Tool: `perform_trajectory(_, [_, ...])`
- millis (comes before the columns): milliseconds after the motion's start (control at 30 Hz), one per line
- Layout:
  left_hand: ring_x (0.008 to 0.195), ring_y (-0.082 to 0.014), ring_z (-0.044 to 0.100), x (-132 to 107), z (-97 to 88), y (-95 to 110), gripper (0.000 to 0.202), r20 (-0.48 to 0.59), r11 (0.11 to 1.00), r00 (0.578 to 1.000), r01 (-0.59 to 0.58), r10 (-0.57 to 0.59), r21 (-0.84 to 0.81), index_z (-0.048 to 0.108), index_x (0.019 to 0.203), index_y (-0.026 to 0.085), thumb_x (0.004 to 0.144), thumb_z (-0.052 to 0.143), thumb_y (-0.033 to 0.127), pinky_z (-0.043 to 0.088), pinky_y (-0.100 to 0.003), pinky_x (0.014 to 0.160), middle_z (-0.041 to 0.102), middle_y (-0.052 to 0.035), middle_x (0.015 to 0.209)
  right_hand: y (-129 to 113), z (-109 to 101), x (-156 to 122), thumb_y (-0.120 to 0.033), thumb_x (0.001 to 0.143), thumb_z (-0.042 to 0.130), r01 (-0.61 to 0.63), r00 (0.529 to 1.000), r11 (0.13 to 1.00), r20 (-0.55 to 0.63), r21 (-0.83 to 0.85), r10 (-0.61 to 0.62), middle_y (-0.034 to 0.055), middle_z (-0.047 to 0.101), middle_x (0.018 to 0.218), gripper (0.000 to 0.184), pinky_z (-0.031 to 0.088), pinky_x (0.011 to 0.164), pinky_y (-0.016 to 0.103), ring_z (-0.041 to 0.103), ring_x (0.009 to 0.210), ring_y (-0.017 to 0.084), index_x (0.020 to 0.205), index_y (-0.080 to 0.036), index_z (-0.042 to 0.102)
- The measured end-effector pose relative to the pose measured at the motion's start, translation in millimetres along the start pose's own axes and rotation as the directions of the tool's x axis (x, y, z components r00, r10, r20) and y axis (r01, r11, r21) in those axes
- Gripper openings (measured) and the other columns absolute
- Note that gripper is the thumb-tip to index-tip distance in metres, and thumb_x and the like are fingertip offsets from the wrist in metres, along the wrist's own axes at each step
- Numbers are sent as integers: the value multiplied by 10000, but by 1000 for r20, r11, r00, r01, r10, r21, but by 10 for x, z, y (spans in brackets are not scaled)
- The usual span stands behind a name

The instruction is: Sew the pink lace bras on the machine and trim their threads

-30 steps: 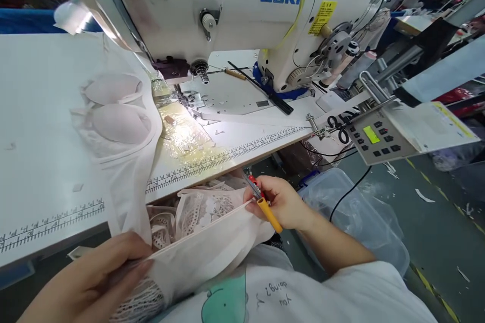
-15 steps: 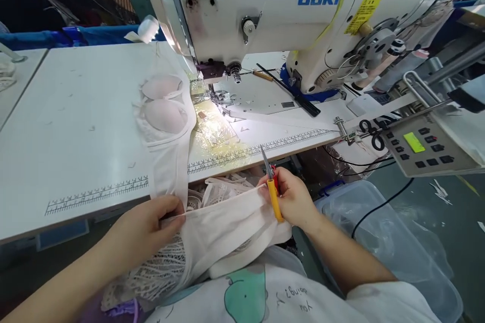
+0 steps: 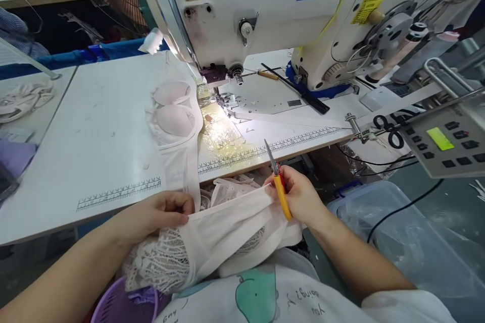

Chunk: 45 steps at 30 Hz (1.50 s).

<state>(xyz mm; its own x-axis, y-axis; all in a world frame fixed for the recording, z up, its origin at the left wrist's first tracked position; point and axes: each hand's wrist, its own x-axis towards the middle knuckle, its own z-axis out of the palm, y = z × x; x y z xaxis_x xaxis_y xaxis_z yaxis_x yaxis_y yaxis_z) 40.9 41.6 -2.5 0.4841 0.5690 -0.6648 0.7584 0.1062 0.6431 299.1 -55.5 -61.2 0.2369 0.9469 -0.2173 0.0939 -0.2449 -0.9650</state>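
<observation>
My left hand (image 3: 166,214) pinches the upper edge of a white lace bra (image 3: 223,227) near the table's front edge. At the far end of that stretched edge, my right hand (image 3: 299,197) grips both the fabric and a pair of scissors (image 3: 281,193) with yellow and red handles. The blades point up and away, over the table edge. Another part of white bra fabric, with two moulded cups (image 3: 175,120), lies on the table left of the needle area and runs down to my left hand. Whether the two pieces join is hidden by that hand.
A white JUKI sewing machine (image 3: 265,10) stands on the table (image 3: 109,161), which has a printed ruler along its front. A control panel (image 3: 441,144) juts out at right. Below are a clear plastic bin (image 3: 394,227) and a purple basket (image 3: 123,303).
The camera view has shifted a little, so the table and machine sit further right. Both hands keep their hold on the bra, and the scissors stay in my right hand.
</observation>
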Motion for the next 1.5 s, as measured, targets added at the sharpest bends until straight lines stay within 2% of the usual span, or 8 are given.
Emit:
perform_trajectory(100, [518, -123, 351, -3, -3, 37, 224, 24, 996, 998, -53, 52, 67, 463, 583, 203, 681, 545, 387, 296, -229, 482, 407, 38, 569, -2, 11, 13, -294, 608, 610, -5, 999, 1000, -43, -30, 4, 10, 597, 716, 167, 448, 608, 281, 546, 643, 157, 711, -201, 517])
perform_trajectory(300, [639, -163, 477, -64, 48, 79, 194, -188, 956, 953, -194, 237, 220, 546, 657, 212, 776, 480, 350, 366, -232, 572, 538, 3, 708, -108, -16, 69, -249, 607, 608, 44, 997, 997, -62, -62, -47, 4, 611, 737, 191, 455, 634, 273, 556, 669, 155, 785, -203, 556])
perform_trajectory(467, [725, -177, 554, -58, -10, 53, 209, -165, 938, 952, -206, 258, 280, 591, 725, 214, 818, 466, 354, 420, -230, 647, 593, -4, 778, -186, -34, 178, -338, 604, 642, 32, 999, 999, -16, -20, -33, 12, 598, 735, 226, 434, 616, 285, 528, 643, 152, 742, -199, 528])
perform_trajectory(600, [683, -181, 573, -73, -74, 75, 206, -170, 884, 944, -188, 284, 428, 624, 746, 224, 803, 498, 378, 413, -226, 554, 635, -18, 803, -187, -47, 228, -351, 627, 632, 46, 999, 997, 16, -55, -46, -5, 567, 690, 210, 408, 607, 293, 498, 629, 151, 694, -205, 498])
perform_trajectory(833, [793, -193, 596, 99, 122, 513, 311, -71, 714, 800, -486, 595, 504, 675, 980, 231, 854, 410, 333, 447, -259, 631, 662, -53, 921, -290, -53, 195, -327, 660, 626, 92, 993, 991, 83, -92, -84, -8, 559, 701, 176, 413, 617, 298, 493, 637, 150, 714, -200, 516])
perform_trajectory(1100, [556, -140, 473, 338, 407, 824, 254, -135, 816, 825, -494, 549, 301, 577, 621, 200, 788, 443, 336, 361, -249, 512, 548, 15, 593, -413, -13, 76, -413, 570, 764, 51, 995, 997, 80, 54, -55, -8, 557, 738, 370, 445, 679, 324, 516, 668, 156, 768, -199, 535])
perform_trajectory(1267, [521, -136, 439, 315, 392, 817, 262, -187, 858, 852, -430, 489, 282, 558, 610, 204, 777, 451, 376, 342, -249, 483, 516, 29, 544, -374, -5, 79, -387, 523, 807, 43, 998, 983, 31, 179, -50, -13, 572, 766, 403, 457, 723, 316, 537, 705, 147, 755, -210, 530])
perform_trajectory(1500, [559, -143, 485, 320, 436, 813, 215, -172, 828, 829, -468, 533, 310, 554, 666, 211, 798, 467, 358, 375, -255, 510, 554, 18, 596, -390, 33, 69, -364, 583, 769, 133, 990, 970, 18, 205, -140, -18, 555, 742, 326, 470, 678, 290, 530, 670, 135, 735, -212, 524])
